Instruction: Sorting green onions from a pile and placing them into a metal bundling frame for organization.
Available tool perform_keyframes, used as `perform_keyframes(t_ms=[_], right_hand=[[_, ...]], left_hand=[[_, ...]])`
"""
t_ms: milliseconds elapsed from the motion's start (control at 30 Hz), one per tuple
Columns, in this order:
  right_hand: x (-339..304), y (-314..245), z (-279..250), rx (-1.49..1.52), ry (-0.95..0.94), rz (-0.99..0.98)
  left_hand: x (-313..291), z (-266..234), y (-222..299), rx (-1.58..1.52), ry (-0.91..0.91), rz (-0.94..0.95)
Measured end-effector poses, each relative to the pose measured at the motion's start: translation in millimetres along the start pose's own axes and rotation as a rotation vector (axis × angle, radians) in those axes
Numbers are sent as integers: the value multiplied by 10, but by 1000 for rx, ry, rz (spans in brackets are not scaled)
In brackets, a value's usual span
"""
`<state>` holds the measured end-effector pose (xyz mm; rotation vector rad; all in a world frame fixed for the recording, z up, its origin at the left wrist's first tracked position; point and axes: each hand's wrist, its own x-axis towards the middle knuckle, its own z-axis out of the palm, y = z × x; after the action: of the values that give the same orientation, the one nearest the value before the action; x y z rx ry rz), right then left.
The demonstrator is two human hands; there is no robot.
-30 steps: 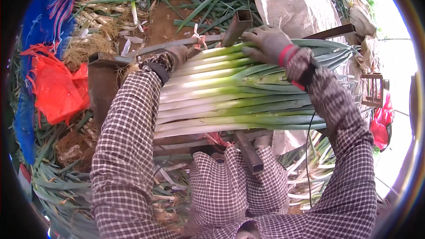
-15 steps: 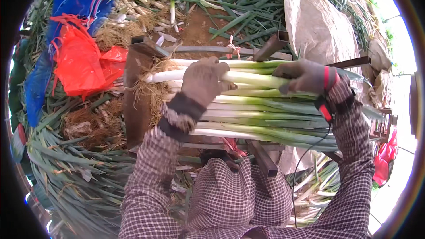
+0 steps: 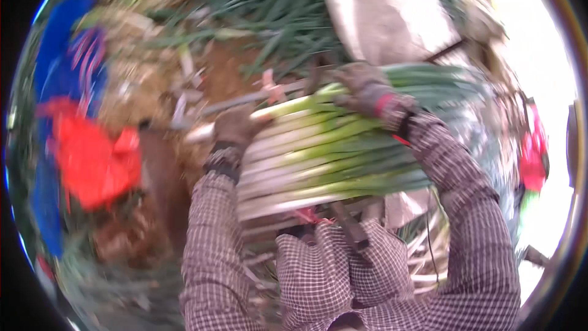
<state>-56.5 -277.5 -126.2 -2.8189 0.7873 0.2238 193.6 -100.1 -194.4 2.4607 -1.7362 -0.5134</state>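
Several leeks [image 3: 294,160] lie side by side on a metal rack, white ends to the left and green leaves to the right. At the far side of the row, my gloved left hand [image 3: 236,125] closes round the white end of one leek [image 3: 285,108]. My gloved right hand [image 3: 361,89] grips the same leek where it turns green. Motion blurs both hands, and their fingertips are partly hidden. The roots at the left end are smeared.
A rusty metal end plate [image 3: 162,168] and a bar [image 3: 350,227] belong to the rack. Red plastic [image 3: 92,159] and blue plastic [image 3: 52,73] lie at left. Leek greens [image 3: 275,18] are heaped behind, beside a pale sheet [image 3: 386,15]. Pink ties [image 3: 269,86] hang on the rack.
The whole view has shifted and turned. The leek has moved from above the row to its far side, with both hands still on it. My right hand has moved left and farther away.
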Motion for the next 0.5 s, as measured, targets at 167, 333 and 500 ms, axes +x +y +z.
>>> perform_keyframes(t_ms=[167,333,500], right_hand=[[288,-382,-212,-111,-102,-73],[13,-167,51,-104,158,16],[-799,-914,-47,209,928,68]], left_hand=[[-115,248,-718,-6,42,-12],[32,288,-723,75,-4,30],[146,274,-1097,-52,-127,93]])
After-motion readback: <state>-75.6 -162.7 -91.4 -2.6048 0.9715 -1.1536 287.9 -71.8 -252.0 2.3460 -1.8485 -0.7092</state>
